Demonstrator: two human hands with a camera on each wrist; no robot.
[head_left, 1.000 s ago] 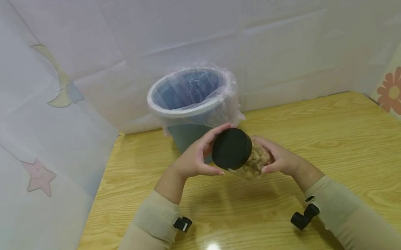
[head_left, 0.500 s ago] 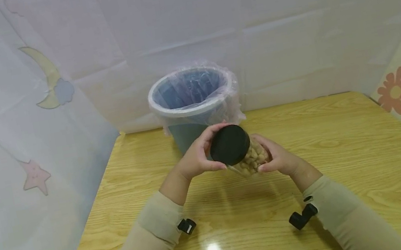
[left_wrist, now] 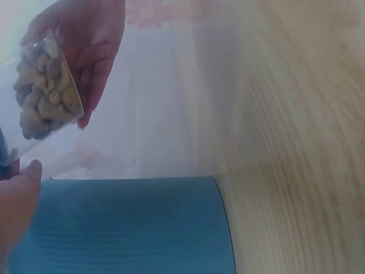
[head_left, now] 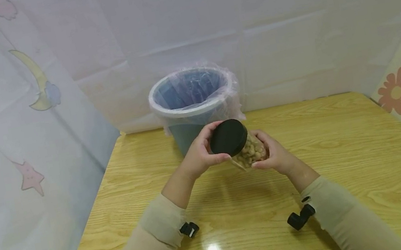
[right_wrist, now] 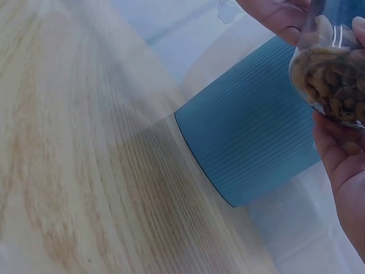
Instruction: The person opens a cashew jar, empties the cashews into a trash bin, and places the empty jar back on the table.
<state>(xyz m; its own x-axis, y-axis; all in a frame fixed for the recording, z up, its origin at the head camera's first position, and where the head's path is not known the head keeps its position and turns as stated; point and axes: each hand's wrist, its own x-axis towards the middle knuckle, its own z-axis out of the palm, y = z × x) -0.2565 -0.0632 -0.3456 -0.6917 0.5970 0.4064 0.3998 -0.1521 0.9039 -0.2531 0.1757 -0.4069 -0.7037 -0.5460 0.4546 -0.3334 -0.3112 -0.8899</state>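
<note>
Just below the frame's centre, a clear, rounded jar point(head_left: 244, 162) of tan nuts point(head_left: 252, 150) hangs tilted, slightly higher than a second ago, left hand point(head_left: 201, 155) gripping its round black lid point(head_left: 228, 138), right hand point(head_left: 277, 155) clasping its lower end, so I'd judge it steadied, still closed.

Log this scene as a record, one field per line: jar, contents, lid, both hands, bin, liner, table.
Jar: clear, tilted, held off the table
Contents: pale, nut-like pieces
Lid: black, on the jar, toward the upper left in the head view
Left hand: grips the jar's lid end
Right hand: grips the jar's lower end
Bin: blue, white-rimmed, standing on the table beyond the hands
Liner: see-through plastic, folded over the bin's rim
Table: yellowish, wood-grained top
</note>
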